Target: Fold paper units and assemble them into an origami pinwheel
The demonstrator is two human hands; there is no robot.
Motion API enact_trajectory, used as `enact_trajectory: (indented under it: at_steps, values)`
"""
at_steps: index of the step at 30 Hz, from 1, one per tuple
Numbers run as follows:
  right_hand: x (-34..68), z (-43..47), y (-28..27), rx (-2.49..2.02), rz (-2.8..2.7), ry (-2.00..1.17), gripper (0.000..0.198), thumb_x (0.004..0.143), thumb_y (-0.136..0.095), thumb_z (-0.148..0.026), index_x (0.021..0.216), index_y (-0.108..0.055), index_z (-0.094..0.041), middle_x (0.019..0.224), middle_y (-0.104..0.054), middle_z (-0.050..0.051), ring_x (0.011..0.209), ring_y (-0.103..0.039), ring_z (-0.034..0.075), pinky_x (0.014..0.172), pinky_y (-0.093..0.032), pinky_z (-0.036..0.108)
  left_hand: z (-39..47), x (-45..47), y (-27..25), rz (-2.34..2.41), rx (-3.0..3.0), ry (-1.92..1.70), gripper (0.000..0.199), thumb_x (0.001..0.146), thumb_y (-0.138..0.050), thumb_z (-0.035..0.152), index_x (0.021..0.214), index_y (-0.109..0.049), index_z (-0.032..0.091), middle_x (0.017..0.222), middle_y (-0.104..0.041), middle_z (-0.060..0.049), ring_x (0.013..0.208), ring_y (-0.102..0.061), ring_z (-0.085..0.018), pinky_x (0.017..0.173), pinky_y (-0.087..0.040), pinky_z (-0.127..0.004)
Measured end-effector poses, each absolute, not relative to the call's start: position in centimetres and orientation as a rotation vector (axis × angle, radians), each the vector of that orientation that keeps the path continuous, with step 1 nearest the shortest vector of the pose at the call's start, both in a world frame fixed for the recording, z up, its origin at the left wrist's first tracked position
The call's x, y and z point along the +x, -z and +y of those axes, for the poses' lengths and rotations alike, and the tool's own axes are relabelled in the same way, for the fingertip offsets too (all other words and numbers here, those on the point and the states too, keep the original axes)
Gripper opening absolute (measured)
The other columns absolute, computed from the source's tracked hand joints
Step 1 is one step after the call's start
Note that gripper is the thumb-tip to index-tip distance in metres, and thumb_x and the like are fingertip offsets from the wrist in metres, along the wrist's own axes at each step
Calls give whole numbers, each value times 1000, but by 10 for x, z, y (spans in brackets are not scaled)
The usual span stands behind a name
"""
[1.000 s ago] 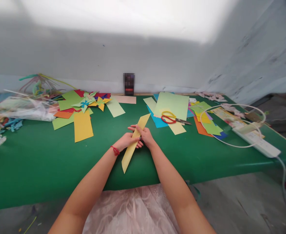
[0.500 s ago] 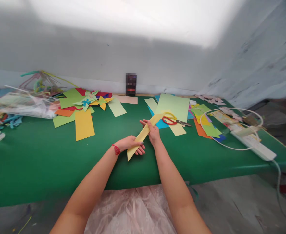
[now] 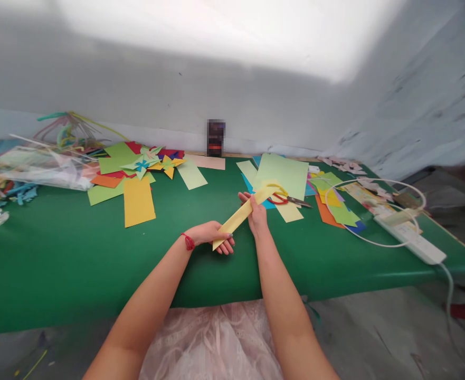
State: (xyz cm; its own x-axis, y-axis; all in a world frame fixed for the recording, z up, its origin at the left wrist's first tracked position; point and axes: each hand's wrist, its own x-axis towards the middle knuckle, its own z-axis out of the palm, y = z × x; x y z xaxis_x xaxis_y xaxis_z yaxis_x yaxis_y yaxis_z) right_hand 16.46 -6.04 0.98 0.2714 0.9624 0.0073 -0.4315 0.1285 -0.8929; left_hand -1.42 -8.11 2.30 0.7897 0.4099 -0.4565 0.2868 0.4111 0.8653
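Between my two hands a folded strip of pale yellow paper point(image 3: 238, 217) is held on a slant above the green table point(image 3: 169, 274). My left hand point(image 3: 217, 236) grips its lower left end, thumb on top and fingers underneath. Farther up the strip, my right hand point(image 3: 257, 214) pinches it with the thumb over the paper. The strip's upper end overlaps the red and yellow handles of the scissors point(image 3: 295, 201), which lie on paper pieces. Under them is a large pale green sheet point(image 3: 282, 171).
To the left lie a yellow-orange sheet point(image 3: 139, 203), folded paper flowers point(image 3: 168, 166) and heaped paper scraps point(image 3: 38, 169). At right are coloured papers point(image 3: 341, 206), a white cable loop point(image 3: 369, 245) and a power strip point(image 3: 414, 240). A pixelated dark object point(image 3: 216, 138) stands against the wall.
My right hand has shifted right along with the paper strip. The strip's lower end has moved up and right, so less of it sticks out past my left hand.
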Motion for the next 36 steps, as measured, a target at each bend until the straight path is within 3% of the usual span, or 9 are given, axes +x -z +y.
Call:
enact_trajectory:
  at_steps: [8,14,19,24,27,31,33,36]
  values:
    - [195,-48,3,-887,-504,-1034,25,79,-52,-41,91,-59,-19,104,-67,6,98,-62,18,91,-44,37,-78,-30,-33,719,1237,-106,41,72,-63,51,82,-67,11,84,-71,-14,67,-68,-16,58,-50,-23]
    - [202,-46,6,-873,-449,-1036,22,79,-52,-42,91,-59,-25,109,-65,-1,99,-60,14,88,-47,33,-73,-35,-30,780,1210,-252,44,73,-64,48,99,-65,13,92,-70,-14,75,-67,-18,67,-51,-26]
    - [173,-56,0,-832,-592,-1286,28,76,-58,-44,95,-61,-25,104,-67,0,96,-62,17,74,-50,30,-77,-21,-29,862,1080,-444,60,78,-45,63,102,-61,10,84,-70,-13,74,-67,-18,73,-51,-31]
    - [145,-66,-7,-899,-846,-1437,37,76,-58,-50,96,-62,-19,95,-70,6,95,-63,20,73,-49,31,-87,-7,-30,603,964,-352,67,78,-37,68,105,-55,10,84,-69,-16,81,-66,-24,78,-48,-37]
    - [140,-70,-9,-924,-874,-1466,37,75,-58,-50,94,-62,-19,97,-70,7,85,-65,19,61,-50,27,-92,0,-27,569,934,-387,58,78,-44,64,100,-53,11,80,-67,-13,79,-65,-23,75,-49,-37]
    - [139,-74,-13,-902,-911,-1505,33,77,-56,-47,94,-62,-19,100,-69,7,84,-65,19,46,-46,22,-93,3,-24,635,977,-515,50,77,-51,59,92,-54,11,65,-59,-4,58,-61,-16,61,-49,-29]
    - [138,-78,-17,-885,-955,-1517,32,76,-58,-44,96,-62,-19,102,-69,7,94,-64,21,48,-48,22,-92,1,-25,650,1032,-540,50,78,-49,60,90,-55,12,61,-55,-1,49,-55,-11,52,-45,-25]
    - [135,-85,-24,-823,-1082,-1633,37,72,-65,-37,104,-60,-19,105,-68,7,101,-61,23,65,-53,28,-91,-2,-28,724,1105,-500,48,80,-45,59,82,-56,13,56,-52,1,43,-49,-9,45,-39,-23]
